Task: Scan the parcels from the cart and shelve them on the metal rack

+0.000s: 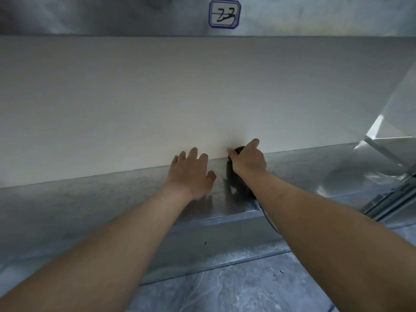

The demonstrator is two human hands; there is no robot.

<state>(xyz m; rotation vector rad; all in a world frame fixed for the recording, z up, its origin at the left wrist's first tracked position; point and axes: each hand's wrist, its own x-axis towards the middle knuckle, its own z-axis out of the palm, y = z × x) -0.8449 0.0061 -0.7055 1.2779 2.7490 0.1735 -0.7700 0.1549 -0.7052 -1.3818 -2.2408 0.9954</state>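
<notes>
Both our hands are on the metal rack's shelf (90, 199): our left hand (191, 174) lies flat with fingers spread at the near edge of a long pale parcel (202, 97), while our right hand (247, 159) grips a black scanner (231, 174) against that edge. We judge the scanner's trailing cable (269, 218) could snag the shelf lip. Pushing one-handed may skew the parcel.
</notes>
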